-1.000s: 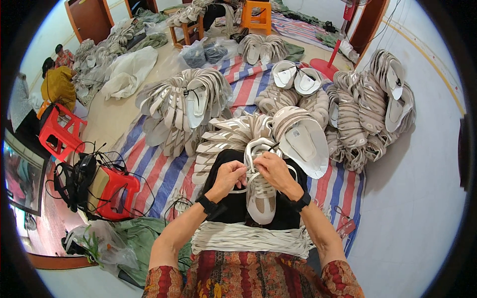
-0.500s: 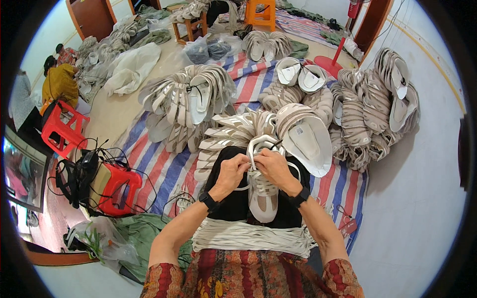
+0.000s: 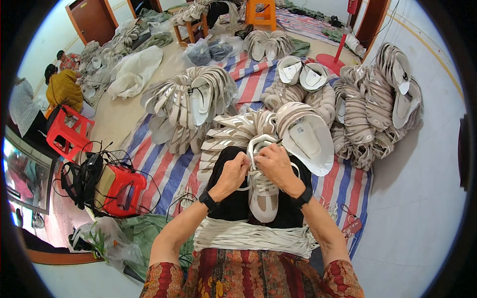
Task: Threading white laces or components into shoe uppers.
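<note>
A beige and white shoe upper (image 3: 264,204) rests on my lap with its toe toward me, its white lace criss-crossed over the tongue. At its top eyelets my left hand (image 3: 233,172) pinches the white shoelace (image 3: 298,172), fingers closed. My right hand (image 3: 275,165) is closed in a pinch close beside it, also at the lace and collar edge. The exact fingertip grip is partly hidden. Loose lace loops hang out on both sides of the upper. A thick bundle of white laces (image 3: 251,237) lies across my lap, nearest my body.
Just beyond my knees fans a row of shoe uppers (image 3: 238,130); more bundles (image 3: 191,99) and a tall heap (image 3: 370,107) stand on the striped sheet (image 3: 174,174). Left are red stools (image 3: 69,131) with cables and a black strap. Other people (image 3: 64,89) sit at the far left.
Both hands stay at the upper's top eyelets, with only small finger shifts. The surroundings shift slightly in the picture as the head view turns a little.
</note>
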### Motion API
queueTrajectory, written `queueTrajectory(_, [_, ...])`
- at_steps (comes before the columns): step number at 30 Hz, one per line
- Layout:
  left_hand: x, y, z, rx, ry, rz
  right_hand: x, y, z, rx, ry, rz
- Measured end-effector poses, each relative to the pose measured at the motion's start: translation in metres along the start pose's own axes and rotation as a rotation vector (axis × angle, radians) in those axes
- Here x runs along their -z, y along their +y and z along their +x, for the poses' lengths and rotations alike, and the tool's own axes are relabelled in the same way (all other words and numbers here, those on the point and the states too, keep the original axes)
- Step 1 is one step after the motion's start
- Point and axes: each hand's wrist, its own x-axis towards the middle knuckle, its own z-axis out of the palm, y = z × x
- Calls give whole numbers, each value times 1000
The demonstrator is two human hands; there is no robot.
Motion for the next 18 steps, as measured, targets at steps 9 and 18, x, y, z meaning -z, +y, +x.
queueTrajectory(9, [6, 2, -7, -113, -37, 356, 62, 28, -3, -236, 380, -403])
queueTrajectory(18, [13, 43, -2, -37, 98, 422, 47, 31, -42, -474, 235, 194])
